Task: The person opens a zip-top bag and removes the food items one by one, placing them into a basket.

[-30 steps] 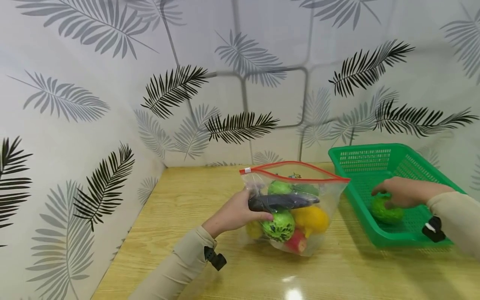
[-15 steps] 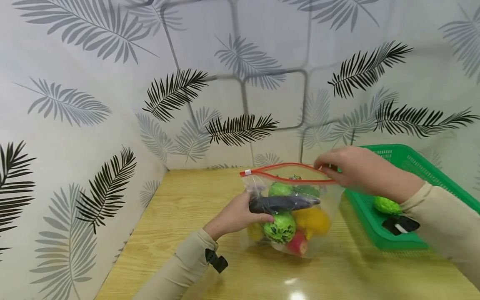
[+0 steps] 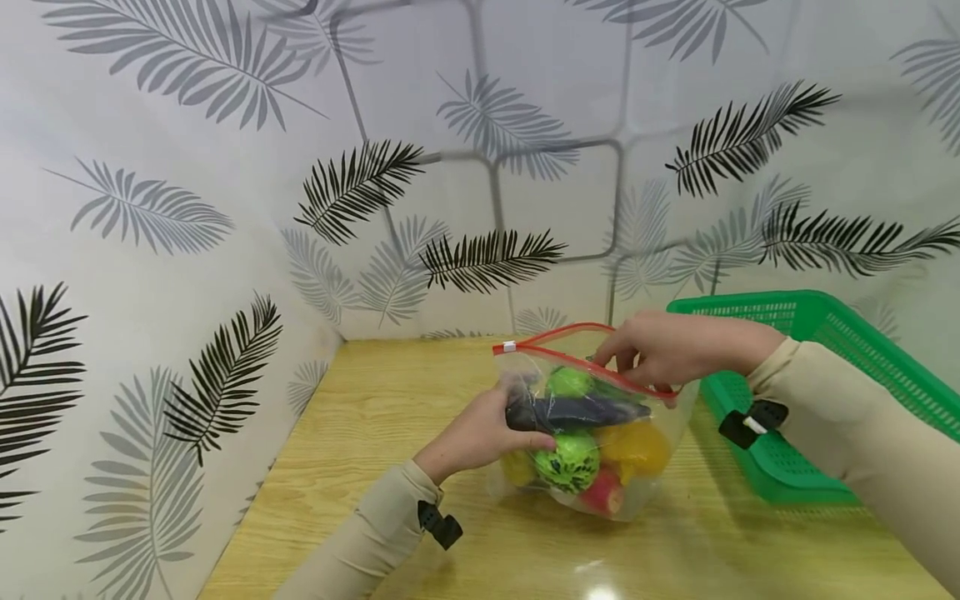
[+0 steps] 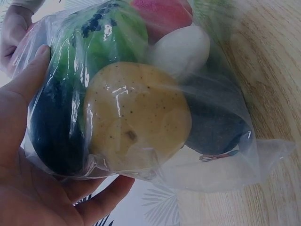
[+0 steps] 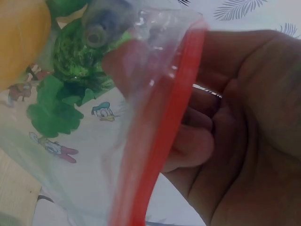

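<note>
A clear zip bag [image 3: 645, 492] with a red zip edge stands on the table, filled with vegetables. Through its film show a dark eggplant [image 3: 577, 411], a green striped squash [image 3: 567, 461], a yellow vegetable [image 3: 637, 447] and a pinkish-red one [image 3: 602, 492]. My left hand [image 3: 495, 429] grips the bag's left side, its thumb across the front. In the left wrist view a potato [image 4: 138, 115] and a white rounded thing [image 4: 182, 51] press against the film. At the mouth, my right hand [image 3: 660, 350] holds the red edge [image 5: 164, 127] between curled fingers, one digit inside the bag.
A green plastic basket [image 3: 795, 475] stands on the wooden table [image 3: 390, 383] at the right, partly covered by my right sleeve. A wall covering [image 3: 555, 208] with a leaf pattern rises behind the table.
My right hand has left the green vegetable in the basket and moved left to the bag's mouth. The right end of the red edge has dipped. My left hand keeps its hold.
</note>
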Available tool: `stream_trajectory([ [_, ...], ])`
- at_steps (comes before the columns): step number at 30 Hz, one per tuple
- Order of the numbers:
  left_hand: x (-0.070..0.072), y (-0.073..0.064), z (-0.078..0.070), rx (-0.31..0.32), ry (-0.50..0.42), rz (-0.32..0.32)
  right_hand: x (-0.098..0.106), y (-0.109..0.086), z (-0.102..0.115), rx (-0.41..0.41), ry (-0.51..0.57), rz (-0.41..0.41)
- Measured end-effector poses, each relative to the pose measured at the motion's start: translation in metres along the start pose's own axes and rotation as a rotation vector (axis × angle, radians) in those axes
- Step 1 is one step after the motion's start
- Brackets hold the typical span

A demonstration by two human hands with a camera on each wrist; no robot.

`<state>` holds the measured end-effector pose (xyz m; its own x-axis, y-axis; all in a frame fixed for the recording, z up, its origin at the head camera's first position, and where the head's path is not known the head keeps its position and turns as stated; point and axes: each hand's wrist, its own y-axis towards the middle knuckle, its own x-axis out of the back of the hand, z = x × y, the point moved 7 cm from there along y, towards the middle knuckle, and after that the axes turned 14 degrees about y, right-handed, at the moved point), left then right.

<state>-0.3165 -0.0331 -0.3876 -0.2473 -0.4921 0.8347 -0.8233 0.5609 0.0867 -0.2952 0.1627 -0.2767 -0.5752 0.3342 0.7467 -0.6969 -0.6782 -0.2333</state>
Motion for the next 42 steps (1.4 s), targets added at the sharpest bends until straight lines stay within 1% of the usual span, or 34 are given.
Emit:
stream_trajectory([
  [3,0.001,0.0,-0.001,-0.005,0.004,-0.006,-0.004,0.002,0.0,-0.012,0.013,0.019],
  [7,0.001,-0.001,-0.003,-0.01,0.006,-0.005,-0.011,0.006,0.002,-0.013,-0.053,0.053],
  [12,-0.001,0.0,-0.004,-0.015,0.02,-0.002,-0.022,0.008,0.004,-0.021,-0.102,0.1],
  [14,-0.001,0.0,-0.003,-0.019,0.022,-0.005,-0.024,0.008,0.007,-0.005,-0.131,0.091],
  [17,-0.001,-0.001,-0.004,-0.016,0.014,-0.007,-0.026,0.007,0.011,0.028,-0.156,0.051],
  [21,-0.002,-0.003,-0.005,-0.008,0.02,-0.003,-0.019,0.0,0.018,0.07,-0.176,-0.054],
  [24,-0.002,-0.003,-0.005,0.003,0.034,0.001,-0.009,-0.01,0.022,0.099,-0.206,-0.16],
  [27,-0.001,-0.004,-0.005,0.012,0.045,0.002,0.003,-0.026,0.025,0.118,-0.238,-0.258],
  [31,-0.002,-0.002,-0.005,-0.002,0.039,0.009,0.021,-0.054,0.02,0.151,-0.304,-0.391],
  [33,-0.003,-0.001,-0.005,-0.009,0.028,0.012,0.03,-0.07,0.016,0.17,-0.359,-0.475],
  [35,-0.003,0.0,-0.005,-0.012,0.015,0.012,0.04,-0.086,0.008,0.169,-0.411,-0.568],
  [38,-0.003,0.0,-0.004,-0.008,0.01,0.01,0.051,-0.109,-0.006,0.186,-0.462,-0.699],
  [40,-0.003,0.0,-0.004,-0.005,0.006,0.008,0.056,-0.123,-0.018,0.175,-0.477,-0.752],
  [42,-0.004,0.0,-0.003,-0.003,0.005,0.007,0.058,-0.135,-0.031,0.159,-0.466,-0.786],
])
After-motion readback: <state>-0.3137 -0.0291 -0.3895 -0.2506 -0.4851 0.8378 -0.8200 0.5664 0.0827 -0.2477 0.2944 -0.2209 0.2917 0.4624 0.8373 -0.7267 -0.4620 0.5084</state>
